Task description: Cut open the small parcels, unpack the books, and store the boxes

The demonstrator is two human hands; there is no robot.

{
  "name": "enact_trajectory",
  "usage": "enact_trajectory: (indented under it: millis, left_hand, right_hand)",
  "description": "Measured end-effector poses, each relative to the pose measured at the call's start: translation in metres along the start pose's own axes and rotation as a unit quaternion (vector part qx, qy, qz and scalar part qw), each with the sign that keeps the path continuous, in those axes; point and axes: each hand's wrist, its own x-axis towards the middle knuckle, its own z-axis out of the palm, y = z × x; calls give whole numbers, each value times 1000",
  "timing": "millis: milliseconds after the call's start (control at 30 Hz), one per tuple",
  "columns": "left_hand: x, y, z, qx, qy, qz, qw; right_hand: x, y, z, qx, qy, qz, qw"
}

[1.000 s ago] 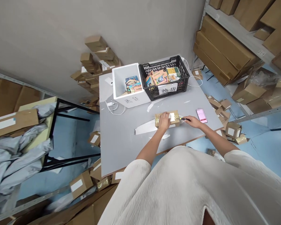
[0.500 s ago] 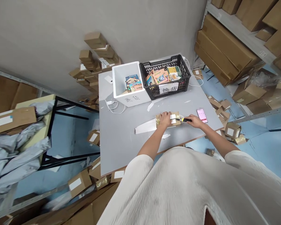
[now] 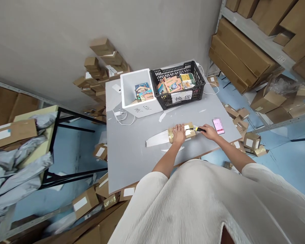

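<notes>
A small cardboard box (image 3: 191, 134) with shiny tape and a white label lies on the grey table. My left hand (image 3: 179, 134) rests flat on top of it, fingers stretched toward its far edge. In my right hand (image 3: 208, 131) is a yellow-and-black utility knife (image 3: 199, 129), gripped by the handle. Its blade reaches left over the label on the box; how deep it sits I cannot tell. A long white paper-like strip (image 3: 156, 138) extends from under the left end of the box. Just beyond my right hand lies a phone (image 3: 218, 125) with a pink screen.
At the back of the grey table (image 3: 127, 162) stand a white foam box (image 3: 147, 109) and a black plastic crate (image 3: 165, 104), both with books. A white cable (image 3: 125, 118) lies at the left. Cardboard boxes (image 3: 83, 200) crowd the floor; shelving (image 3: 259, 32) rises at right.
The knife blade has shifted slightly left along the box top. My left hand stays on the box. The whole view has moved a little.
</notes>
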Motion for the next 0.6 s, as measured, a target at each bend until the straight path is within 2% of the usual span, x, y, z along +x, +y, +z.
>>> enact_trajectory:
  millis: [133,333,500,600]
  left_hand:
    - [-3,4,4,2,14,-9,1000]
    - [-4,5,-2,-2,15,-34,999]
    - [-11,3,-1,-14,29,-15,999]
    - [-10,4,3,-13,27,-34,999]
  right_hand:
    - [0,6,1,-22,10,-7,1000]
    - [4,10,-3,-5,32,-16,999]
    - [10,30,-20,31,105,77,991]
    - [14,39,-28,57,103,73,990]
